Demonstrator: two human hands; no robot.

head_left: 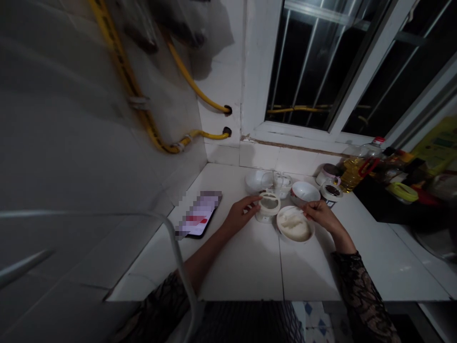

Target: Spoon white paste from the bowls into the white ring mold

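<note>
My left hand (244, 212) reaches to a white round container (266, 219) with a greyish see-through top. Its thumb and fingertips grip the container's side and rim. Just right of it, a white bowl (311, 238) holds a pale powder (298, 231) that looks like flour. My right hand (321, 215) is closed in a pinch at that bowl's upper right rim. A thin pale handle, apparently a spoon's, runs from those fingers into the bowl; its outline blends with the powder. Behind stands another bowl (306, 192), white inside with red on its outside.
A lit phone (203, 216) lies left on the tiled counter (246, 267). Behind are a clear bowl (257, 181), lidded jars (331, 192) and an oil bottle (352, 174). A black box (378, 197) of bottles stands right. Yellow pipes (150, 126) run along the left wall.
</note>
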